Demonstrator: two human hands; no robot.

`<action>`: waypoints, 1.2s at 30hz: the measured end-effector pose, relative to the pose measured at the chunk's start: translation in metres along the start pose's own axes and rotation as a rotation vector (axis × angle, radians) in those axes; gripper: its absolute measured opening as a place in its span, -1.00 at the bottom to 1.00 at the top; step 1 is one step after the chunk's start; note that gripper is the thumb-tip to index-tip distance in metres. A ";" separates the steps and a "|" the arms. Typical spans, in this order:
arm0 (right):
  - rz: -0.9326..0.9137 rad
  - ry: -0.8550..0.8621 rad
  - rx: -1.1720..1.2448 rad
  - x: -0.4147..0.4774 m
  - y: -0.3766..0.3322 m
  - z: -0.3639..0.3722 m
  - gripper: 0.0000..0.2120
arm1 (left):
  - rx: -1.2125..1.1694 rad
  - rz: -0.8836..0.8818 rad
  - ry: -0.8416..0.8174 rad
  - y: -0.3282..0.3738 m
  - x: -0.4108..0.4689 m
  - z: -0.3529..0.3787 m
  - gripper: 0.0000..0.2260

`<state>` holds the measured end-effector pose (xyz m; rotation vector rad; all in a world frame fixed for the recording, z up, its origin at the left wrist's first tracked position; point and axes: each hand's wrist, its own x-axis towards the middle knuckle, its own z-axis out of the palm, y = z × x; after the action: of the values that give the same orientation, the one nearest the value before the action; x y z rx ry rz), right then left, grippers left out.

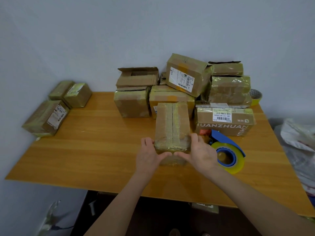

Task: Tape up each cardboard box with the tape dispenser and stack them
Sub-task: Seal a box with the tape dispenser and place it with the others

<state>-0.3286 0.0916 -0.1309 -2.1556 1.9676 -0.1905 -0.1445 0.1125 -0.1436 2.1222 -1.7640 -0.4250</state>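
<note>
A small cardboard box (172, 123) with old tape over its top seam stands at the middle of the wooden table (95, 150). My left hand (150, 154) grips its near left corner and my right hand (201, 152) grips its near right corner, thumbs meeting on the front face. The blue tape dispenser (226, 150) with a yellowish roll lies on the table just right of my right hand, not held. Behind the box is a pile of several boxes (189, 75), some with open flaps. Three taped boxes (47, 116) sit at the table's left edge.
A large box printed with letters (225, 123) sits right of the held box. A spare tape roll (255, 97) peeks out behind the pile at the right. A plastic bag (300, 143) lies off the table's right side. The wall runs close behind.
</note>
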 end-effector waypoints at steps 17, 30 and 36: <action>-0.218 -0.167 0.195 0.019 0.032 0.005 -0.24 | -0.059 0.101 -0.124 -0.026 0.004 0.010 -0.85; -0.426 -0.368 0.557 0.002 -0.015 0.008 -0.63 | 0.293 0.106 -0.151 0.031 0.026 -0.029 -0.35; -0.155 0.080 0.338 0.025 0.025 -0.024 -0.80 | 0.549 0.331 -0.399 0.007 0.040 -0.043 -0.26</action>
<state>-0.3562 0.0634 -0.1151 -2.0995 1.6622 -0.5974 -0.1245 0.0754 -0.1021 2.1120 -2.6650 -0.3120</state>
